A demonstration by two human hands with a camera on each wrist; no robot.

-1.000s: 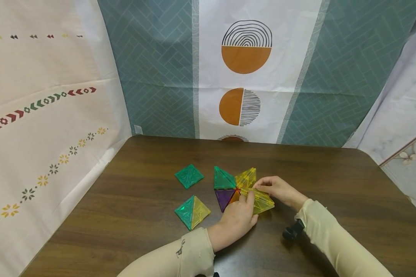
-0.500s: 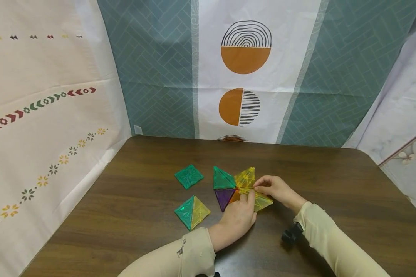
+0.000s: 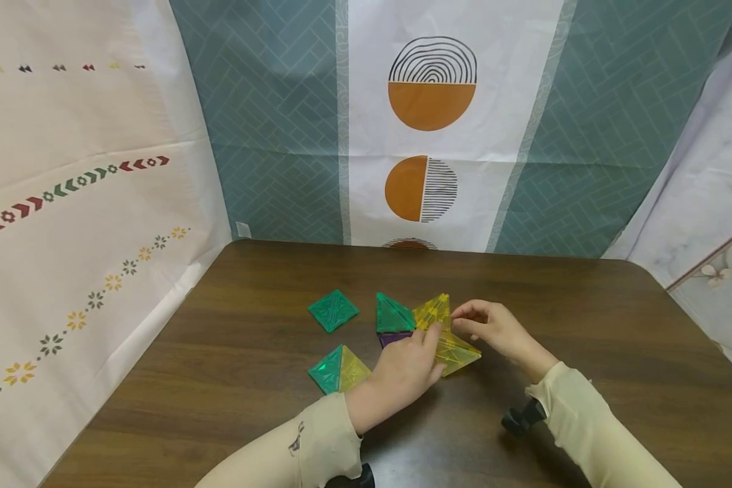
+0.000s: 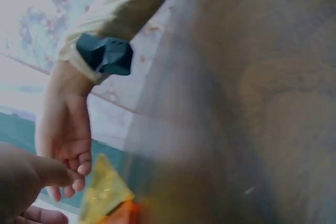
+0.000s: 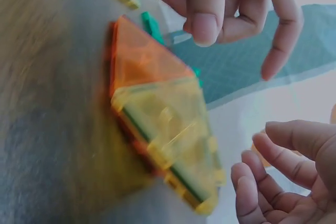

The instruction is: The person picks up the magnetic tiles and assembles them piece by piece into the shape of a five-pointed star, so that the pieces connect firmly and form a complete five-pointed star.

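Observation:
Translucent magnetic tiles fan out in a cluster mid-table: a green triangle, a mostly hidden purple tile, a yellow tile at the back and a larger yellow piece at the right. An orange triangle joins the yellow one in the right wrist view. My left hand hovers beside the cluster's near side, fingers loosely extended and apart from the tiles in the right wrist view. At the cluster's right edge is my right hand, fingers loosely bent around nothing.
Left of the cluster lies a green diamond. Nearer the front is a green-and-yellow diamond, partly covered by the left hand. All rest on a brown wooden table. Printed cloths hang behind and on both sides.
My left hand has lifted off the yellow piece and drawn left, now covering the orange and part of the purple tile. My right hand has let go and shifted slightly right.

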